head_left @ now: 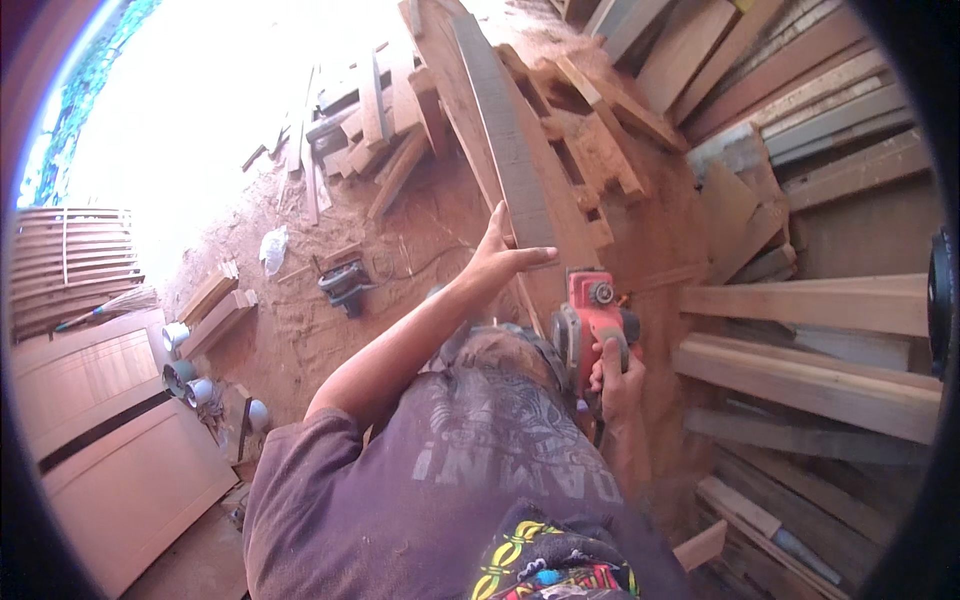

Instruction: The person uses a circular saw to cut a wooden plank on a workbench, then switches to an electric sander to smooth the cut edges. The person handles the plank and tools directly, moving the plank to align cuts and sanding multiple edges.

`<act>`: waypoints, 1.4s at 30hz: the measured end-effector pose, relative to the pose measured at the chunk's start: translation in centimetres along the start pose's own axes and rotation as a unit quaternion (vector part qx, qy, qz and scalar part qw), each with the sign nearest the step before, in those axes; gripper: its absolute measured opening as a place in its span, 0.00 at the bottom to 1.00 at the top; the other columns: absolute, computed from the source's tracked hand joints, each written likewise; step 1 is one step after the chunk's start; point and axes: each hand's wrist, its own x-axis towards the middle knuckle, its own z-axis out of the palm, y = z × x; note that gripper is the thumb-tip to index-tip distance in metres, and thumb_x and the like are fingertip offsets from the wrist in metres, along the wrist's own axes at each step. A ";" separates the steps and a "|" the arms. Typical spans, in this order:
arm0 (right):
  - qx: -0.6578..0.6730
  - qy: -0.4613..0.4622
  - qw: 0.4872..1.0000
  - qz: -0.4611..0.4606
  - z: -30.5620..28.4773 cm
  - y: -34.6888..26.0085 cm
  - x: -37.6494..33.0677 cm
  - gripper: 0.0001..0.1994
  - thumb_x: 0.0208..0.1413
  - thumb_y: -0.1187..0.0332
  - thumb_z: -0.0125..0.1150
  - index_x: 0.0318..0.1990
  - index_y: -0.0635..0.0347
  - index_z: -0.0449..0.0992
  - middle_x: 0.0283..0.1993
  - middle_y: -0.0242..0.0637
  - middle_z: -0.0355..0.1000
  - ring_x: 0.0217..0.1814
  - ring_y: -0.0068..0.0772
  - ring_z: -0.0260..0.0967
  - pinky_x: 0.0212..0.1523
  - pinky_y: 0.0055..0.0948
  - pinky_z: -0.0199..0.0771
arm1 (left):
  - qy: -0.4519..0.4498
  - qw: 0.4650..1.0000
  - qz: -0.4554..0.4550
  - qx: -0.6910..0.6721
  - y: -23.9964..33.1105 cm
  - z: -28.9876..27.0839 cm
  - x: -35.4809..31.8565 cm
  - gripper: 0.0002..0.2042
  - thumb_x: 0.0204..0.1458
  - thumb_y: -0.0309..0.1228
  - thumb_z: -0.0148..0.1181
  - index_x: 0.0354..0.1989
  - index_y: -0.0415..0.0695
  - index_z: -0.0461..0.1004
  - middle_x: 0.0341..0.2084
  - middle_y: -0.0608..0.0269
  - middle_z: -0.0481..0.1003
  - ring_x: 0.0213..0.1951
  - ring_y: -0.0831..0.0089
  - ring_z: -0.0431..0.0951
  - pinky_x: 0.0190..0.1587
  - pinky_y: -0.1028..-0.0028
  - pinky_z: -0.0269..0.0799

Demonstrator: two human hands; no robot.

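Observation:
My right hand [615, 378] is wrapped round the handle of a red and dark electric planer [588, 322], held close to my body at the near right of the boards. My left hand [500, 252] lies across the near end of a long grey plank [505, 135], its thumb and a finger spread wide apart. Beneath and beside that plank runs a brown board [560, 225], stretching away from me. The planer sits just right of the plank's near end. Its underside is hidden, so I cannot tell whether it touches wood.
A dark power tool [345, 284] with a cord lies on the sawdust-covered floor at left. Stacked timber [810, 380] crowds the right side. Wood offcuts [365, 120] are heaped beyond. Panelled boards [130, 490] and small pots [178, 376] stand at far left.

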 end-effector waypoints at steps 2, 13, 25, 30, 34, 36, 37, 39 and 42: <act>0.012 0.012 1.000 -0.008 0.0 -0.8 -0.4 0.25 0.74 0.46 0.57 0.45 0.64 0.77 0.23 0.24 0.65 0.21 0.15 0.60 0.23 0.21 0.61 | -0.030 0.994 -0.023 0.107 -1.8 -0.5 1.1 0.60 0.56 0.44 0.76 0.81 0.30 0.33 0.58 0.33 0.78 0.62 0.54 0.80 0.65 0.60 0.74; -0.199 -0.027 0.979 -0.045 6.5 -8.5 5.4 0.19 0.69 0.53 0.64 0.39 0.65 0.81 0.27 0.31 0.73 0.27 0.21 0.69 0.29 0.30 0.67 | -0.196 0.965 0.006 0.174 5.3 -6.1 0.2 0.30 0.61 0.37 0.73 0.69 0.37 0.73 0.44 0.57 0.84 0.47 0.73 0.83 0.49 0.68 0.79; -0.112 -0.094 0.983 -0.110 22.3 -20.8 25.8 0.20 0.69 0.53 0.60 0.35 0.60 0.87 0.20 0.21 0.65 0.22 0.14 0.63 0.24 0.27 0.63 | -0.197 0.838 0.510 -0.011 24.2 -8.4 0.5 0.15 0.59 0.27 0.71 0.53 0.37 0.82 0.34 0.56 0.85 0.37 0.66 0.86 0.44 0.67 0.80; -0.117 -0.069 0.986 -0.101 27.7 -26.4 34.1 0.26 0.67 0.42 0.60 0.46 0.57 0.86 0.22 0.23 0.65 0.18 0.14 0.62 0.18 0.24 0.61 | -0.189 0.830 0.524 0.014 26.4 -10.6 -0.2 0.14 0.60 0.26 0.68 0.52 0.35 0.82 0.32 0.56 0.84 0.36 0.67 0.86 0.41 0.68 0.80; -0.079 -0.117 0.987 -0.081 25.2 -23.0 29.4 0.23 0.66 0.45 0.63 0.37 0.59 0.83 0.24 0.22 0.67 0.19 0.13 0.61 0.18 0.22 0.61 | -0.168 0.830 0.530 0.041 27.9 -11.7 -1.3 0.12 0.61 0.24 0.66 0.52 0.35 0.81 0.31 0.56 0.83 0.35 0.68 0.86 0.39 0.69 0.80; -0.086 -0.077 0.993 -0.039 21.4 -20.7 23.4 0.21 0.67 0.49 0.63 0.30 0.57 0.79 0.23 0.19 0.67 0.19 0.12 0.62 0.19 0.22 0.61 | -0.177 0.828 0.531 0.027 28.6 -12.5 -1.1 0.12 0.62 0.24 0.65 0.52 0.34 0.81 0.30 0.56 0.83 0.34 0.69 0.85 0.39 0.70 0.80; -0.081 -0.056 0.995 -0.017 19.8 -19.2 20.4 0.21 0.69 0.50 0.62 0.28 0.56 0.76 0.23 0.19 0.67 0.19 0.12 0.61 0.20 0.22 0.60 | -0.180 0.827 0.532 0.026 28.7 -12.8 -0.9 0.12 0.62 0.24 0.64 0.52 0.34 0.81 0.30 0.56 0.83 0.34 0.69 0.85 0.38 0.70 0.79; -0.053 -0.034 0.998 0.030 16.8 -15.9 14.8 0.21 0.69 0.51 0.62 0.28 0.56 0.76 0.23 0.20 0.66 0.20 0.12 0.61 0.20 0.21 0.58 | -0.170 0.831 0.528 0.035 29.2 -13.0 -0.9 0.11 0.62 0.23 0.63 0.52 0.33 0.80 0.29 0.56 0.83 0.34 0.70 0.85 0.37 0.71 0.79; -0.058 0.015 0.995 0.084 14.5 -11.8 10.7 0.20 0.69 0.52 0.61 0.28 0.56 0.75 0.22 0.21 0.66 0.22 0.13 0.62 0.22 0.21 0.58 | -0.160 0.831 0.531 0.041 29.7 -13.4 0.1 0.11 0.63 0.22 0.62 0.51 0.33 0.80 0.28 0.56 0.82 0.33 0.71 0.85 0.36 0.71 0.79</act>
